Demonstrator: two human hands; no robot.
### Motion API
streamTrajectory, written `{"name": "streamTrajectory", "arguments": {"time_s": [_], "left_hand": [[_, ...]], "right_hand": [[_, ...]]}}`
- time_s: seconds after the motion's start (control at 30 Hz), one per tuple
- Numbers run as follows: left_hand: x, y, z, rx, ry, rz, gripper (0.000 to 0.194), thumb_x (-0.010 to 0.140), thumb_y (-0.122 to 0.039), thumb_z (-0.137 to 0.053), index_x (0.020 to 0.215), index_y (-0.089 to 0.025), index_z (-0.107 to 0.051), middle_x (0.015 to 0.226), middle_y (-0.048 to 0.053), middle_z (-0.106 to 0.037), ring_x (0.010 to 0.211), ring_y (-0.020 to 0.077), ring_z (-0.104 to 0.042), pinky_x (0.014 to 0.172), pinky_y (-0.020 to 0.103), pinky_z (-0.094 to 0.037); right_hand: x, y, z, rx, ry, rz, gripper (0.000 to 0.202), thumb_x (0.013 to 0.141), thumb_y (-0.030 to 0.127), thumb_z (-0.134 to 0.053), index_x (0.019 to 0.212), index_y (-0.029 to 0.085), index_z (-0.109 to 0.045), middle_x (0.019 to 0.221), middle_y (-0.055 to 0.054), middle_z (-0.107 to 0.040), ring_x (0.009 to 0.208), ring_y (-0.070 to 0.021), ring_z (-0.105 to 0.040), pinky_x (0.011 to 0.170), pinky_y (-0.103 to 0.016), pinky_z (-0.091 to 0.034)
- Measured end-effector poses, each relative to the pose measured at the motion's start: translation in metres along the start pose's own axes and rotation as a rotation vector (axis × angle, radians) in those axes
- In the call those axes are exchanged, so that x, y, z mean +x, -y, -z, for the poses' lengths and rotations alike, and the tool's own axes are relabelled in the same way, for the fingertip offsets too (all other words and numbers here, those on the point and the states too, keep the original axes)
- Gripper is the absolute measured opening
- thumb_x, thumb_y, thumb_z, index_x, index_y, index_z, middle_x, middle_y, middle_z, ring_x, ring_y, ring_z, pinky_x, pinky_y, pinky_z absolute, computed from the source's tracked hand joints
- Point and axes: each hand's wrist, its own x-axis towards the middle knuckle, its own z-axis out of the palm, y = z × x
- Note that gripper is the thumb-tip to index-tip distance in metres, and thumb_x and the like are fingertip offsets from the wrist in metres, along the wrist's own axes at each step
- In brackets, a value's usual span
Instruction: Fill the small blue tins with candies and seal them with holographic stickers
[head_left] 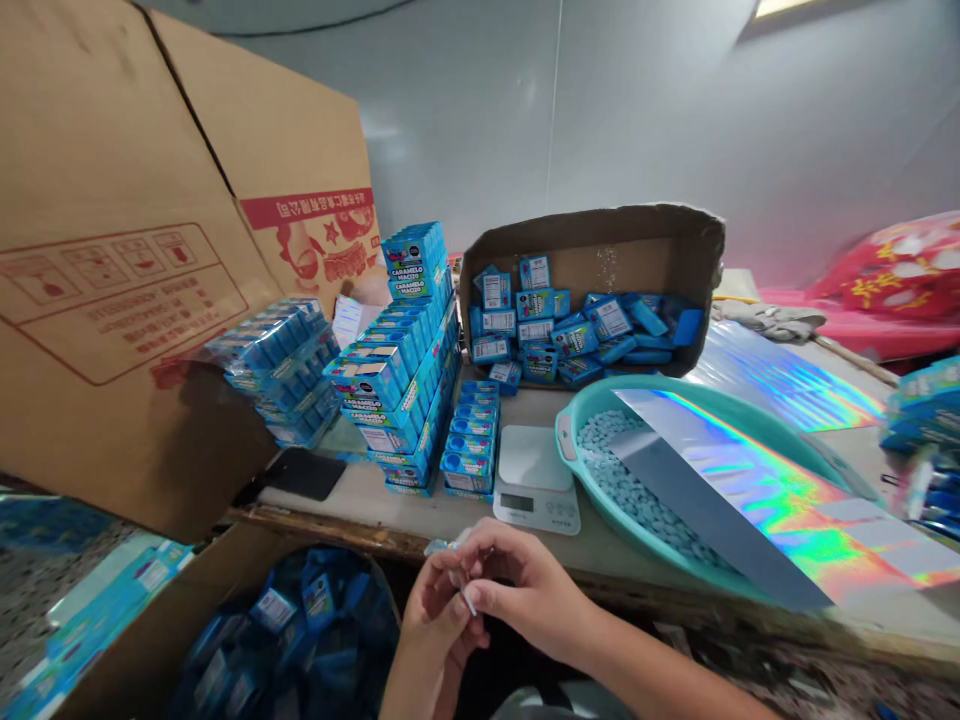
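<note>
My left hand (429,612) and my right hand (517,578) meet in front of the table's near edge. Both sets of fingers are closed on a small clear plastic piece (441,547), which looks like a little bag; most of it is hidden by the fingers. Just beyond the hands lies a white kitchen scale (537,468) with nothing on its plate. To its right stands a turquoise basin (568,440) holding many pale blue candies (626,480). An open display carton of small blue candy boxes (471,440) sits left of the scale.
Tall stacks of blue display cartons (397,390) rise behind, beside a large cardboard box (112,260). A tipped carton (600,235) holds loose blue boxes. Shiny iridescent film (765,480) lies across the basin. Below left is a box of loose blue packs (315,620). A black phone-like slab (304,473) lies nearby.
</note>
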Motion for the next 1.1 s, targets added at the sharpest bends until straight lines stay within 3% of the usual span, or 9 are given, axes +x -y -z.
{"name": "streamTrajectory", "arguments": {"time_s": [0.13,0.23,0.43,0.53,0.67,0.8,0.87,0.93,1.1], "left_hand": [[-0.005,0.002,0.004,-0.077,0.069,0.16,0.069,0.051,-0.041,-0.096,0.112,-0.025,-0.067,0.078,-0.001,-0.061,0.061,0.0079,-0.058,0.047,0.014,-0.047],[-0.002,0.003,0.005,-0.048,0.089,0.189,0.069,0.052,-0.044,-0.095,0.111,-0.024,-0.066,0.08,0.0,-0.062,0.061,0.0087,-0.058,0.048,0.016,-0.049],[0.009,0.006,0.007,0.208,-0.137,-0.246,0.042,0.06,-0.044,-0.09,0.082,-0.02,-0.064,0.084,0.002,-0.066,0.079,0.0171,-0.067,0.069,0.027,-0.058],[0.011,0.012,0.012,0.44,-0.085,-0.395,0.039,0.066,-0.05,-0.084,0.084,-0.018,-0.072,0.086,0.009,-0.072,0.081,0.0216,-0.069,0.076,0.029,-0.056],[0.02,0.014,0.017,0.615,-0.056,-0.386,0.035,0.074,-0.052,-0.077,0.083,-0.018,-0.075,0.086,0.011,-0.075,0.083,0.0244,-0.071,0.08,0.031,-0.056],[0.038,0.005,0.013,0.851,0.169,-0.406,0.032,0.084,-0.05,-0.067,0.084,-0.019,-0.075,0.087,0.008,-0.073,0.084,0.0222,-0.069,0.078,0.029,-0.055],[0.049,0.0,0.011,1.004,0.228,-0.488,0.034,0.089,-0.05,-0.059,0.083,-0.02,-0.073,0.086,0.006,-0.071,0.082,0.0202,-0.068,0.076,0.028,-0.054],[0.06,-0.002,0.012,1.104,0.173,-0.55,0.035,0.092,-0.049,-0.052,0.087,-0.021,-0.071,0.089,0.006,-0.07,0.085,0.0195,-0.067,0.078,0.028,-0.054],[0.092,-0.001,0.034,1.285,0.008,-0.546,0.024,0.091,-0.032,-0.051,0.094,-0.021,-0.072,0.101,0.008,-0.068,0.094,0.0221,-0.067,0.089,0.033,-0.051]], "right_hand": [[-0.004,0.009,0.005,-0.291,0.066,0.157,0.026,0.086,0.043,-0.074,0.103,0.023,-0.076,0.112,-0.008,-0.06,0.091,-0.0174,-0.065,0.08,-0.032,-0.054],[-0.005,0.01,0.008,-0.395,0.068,0.194,0.025,0.091,0.044,-0.068,0.089,0.02,-0.077,0.106,-0.01,-0.065,0.101,-0.021,-0.064,0.089,-0.035,-0.051],[0.001,-0.01,0.018,-0.638,-0.119,0.201,0.014,0.088,0.03,-0.069,0.081,0.019,-0.074,0.084,-0.007,-0.068,0.08,-0.0187,-0.065,0.074,-0.03,-0.05],[0.002,-0.014,0.021,-0.756,-0.18,0.156,0.004,0.079,0.018,-0.072,0.075,0.02,-0.073,0.075,-0.004,-0.069,0.072,-0.0179,-0.063,0.069,-0.029,-0.048],[0.001,-0.01,0.024,-0.828,-0.244,0.062,0.006,0.073,0.012,-0.069,0.073,0.018,-0.07,0.073,-0.003,-0.069,0.07,-0.0186,-0.063,0.067,-0.029,-0.048],[-0.004,0.001,0.031,-0.824,-0.206,0.035,0.015,0.081,0.012,-0.061,0.088,0.018,-0.072,0.086,-0.006,-0.073,0.083,-0.021,-0.067,0.078,-0.031,-0.053],[-0.012,0.009,0.035,-0.86,-0.171,0.109,0.023,0.086,0.011,-0.057,0.101,0.02,-0.072,0.1,-0.007,-0.074,0.095,-0.0216,-0.068,0.087,-0.033,-0.054],[-0.024,0.022,0.039,-0.946,-0.163,0.245,0.025,0.09,0.013,-0.058,0.108,0.022,-0.071,0.109,-0.008,-0.073,0.103,-0.0211,-0.067,0.091,-0.032,-0.054],[-0.068,0.075,0.058,-1.21,-0.309,0.783,0.036,0.088,0.001,-0.056,0.117,0.021,-0.064,0.111,-0.009,-0.068,0.105,-0.0195,-0.065,0.09,-0.03,-0.055]]}}
